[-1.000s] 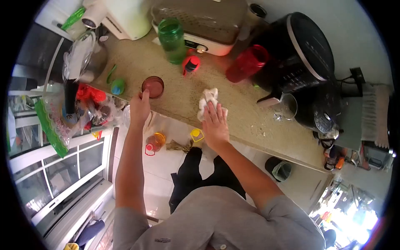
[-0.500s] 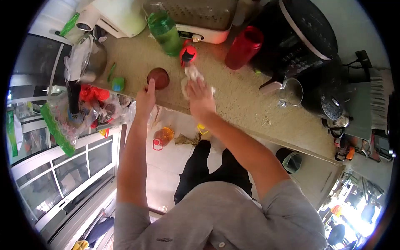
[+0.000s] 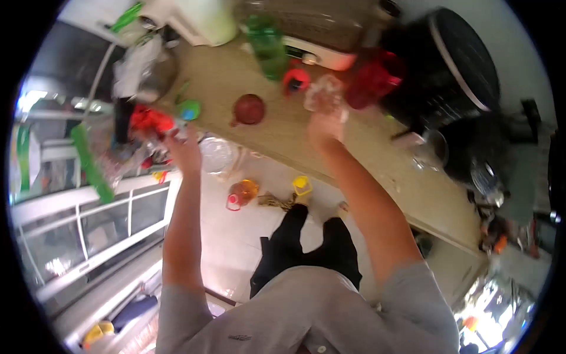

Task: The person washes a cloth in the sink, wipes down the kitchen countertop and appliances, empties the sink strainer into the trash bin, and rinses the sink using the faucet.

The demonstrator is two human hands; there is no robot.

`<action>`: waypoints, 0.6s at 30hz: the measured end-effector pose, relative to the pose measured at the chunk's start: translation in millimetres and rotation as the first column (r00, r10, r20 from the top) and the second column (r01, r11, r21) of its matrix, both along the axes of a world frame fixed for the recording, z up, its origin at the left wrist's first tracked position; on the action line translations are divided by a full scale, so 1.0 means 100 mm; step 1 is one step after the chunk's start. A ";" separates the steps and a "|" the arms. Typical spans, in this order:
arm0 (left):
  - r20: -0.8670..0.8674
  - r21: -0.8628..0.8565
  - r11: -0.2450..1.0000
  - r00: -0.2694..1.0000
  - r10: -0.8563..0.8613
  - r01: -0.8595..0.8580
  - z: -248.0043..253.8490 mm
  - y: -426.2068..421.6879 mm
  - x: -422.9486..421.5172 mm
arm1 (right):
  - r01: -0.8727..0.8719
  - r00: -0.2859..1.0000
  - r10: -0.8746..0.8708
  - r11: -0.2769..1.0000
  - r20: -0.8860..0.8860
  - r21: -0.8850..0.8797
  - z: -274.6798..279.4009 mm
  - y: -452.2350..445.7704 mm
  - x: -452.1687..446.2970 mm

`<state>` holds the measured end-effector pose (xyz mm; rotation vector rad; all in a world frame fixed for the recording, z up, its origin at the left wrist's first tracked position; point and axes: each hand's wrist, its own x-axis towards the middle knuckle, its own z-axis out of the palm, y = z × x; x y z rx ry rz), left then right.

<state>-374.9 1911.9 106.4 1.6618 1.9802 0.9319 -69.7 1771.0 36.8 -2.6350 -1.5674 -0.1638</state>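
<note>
My right hand [image 3: 328, 125] is on the worktop with a crumpled white wiping cloth [image 3: 323, 93] under its fingers, close to a red bottle [image 3: 375, 81]. My left hand [image 3: 185, 152], blurred, is off the worktop's front edge beside a red plastic bag [image 3: 150, 121]. Its fingers look apart, with nothing visible in them. Between the hands sits a round reddish-brown lid-like piece [image 3: 249, 110], touched by neither. Behind it stand a green bottle [image 3: 268, 50] and a red ring-shaped cap with a black middle [image 3: 296, 81].
Along the back are a white-based appliance [image 3: 327, 56] and a large black cooker [image 3: 445, 65]. A glass cup [image 3: 433, 150] stands at the right. A green-blue item [image 3: 190, 110] lies near the left edge. An oil bottle [image 3: 243, 192] is on the floor below.
My left hand has let go of the round reddish-brown piece and moved left, off the worktop. My right hand has slid the cloth right and back, towards the red bottle. The view has shifted.
</note>
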 end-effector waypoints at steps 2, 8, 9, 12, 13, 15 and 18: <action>-0.120 0.170 0.985 0.993 -0.006 0.027 -0.20 0.25 -0.22 | -0.040 0.977 0.071 0.987 -0.201 0.157 0.02 -0.18 0.03; -0.195 -0.122 0.956 0.938 -0.286 0.266 0.12 0.57 -0.10 | -0.145 0.962 0.168 0.982 -0.213 0.123 0.23 -1.51 -0.11; -0.181 -0.139 0.948 0.933 -0.310 0.287 0.10 0.64 -0.07 | -0.148 0.964 0.173 0.980 -0.204 0.132 0.25 -1.66 -0.13; -0.253 -0.160 0.957 0.927 -0.276 0.241 -0.02 0.83 -0.02 | -0.116 0.969 0.126 0.991 -0.213 0.061 0.31 -1.84 -0.12; -0.270 -0.134 0.967 0.931 -0.245 0.215 0.02 0.81 0.03 | -0.115 0.964 0.119 0.993 -0.236 0.032 0.33 -1.84 -0.12; -0.172 -0.100 0.959 0.945 -0.279 0.265 0.29 0.79 0.22 | -0.105 0.956 0.109 0.994 -0.271 0.030 0.33 -1.85 -0.11; -0.113 0.024 0.931 0.926 -0.360 0.364 0.84 0.76 0.64 | -0.102 0.956 0.138 0.984 -0.259 0.145 0.28 -1.87 -0.12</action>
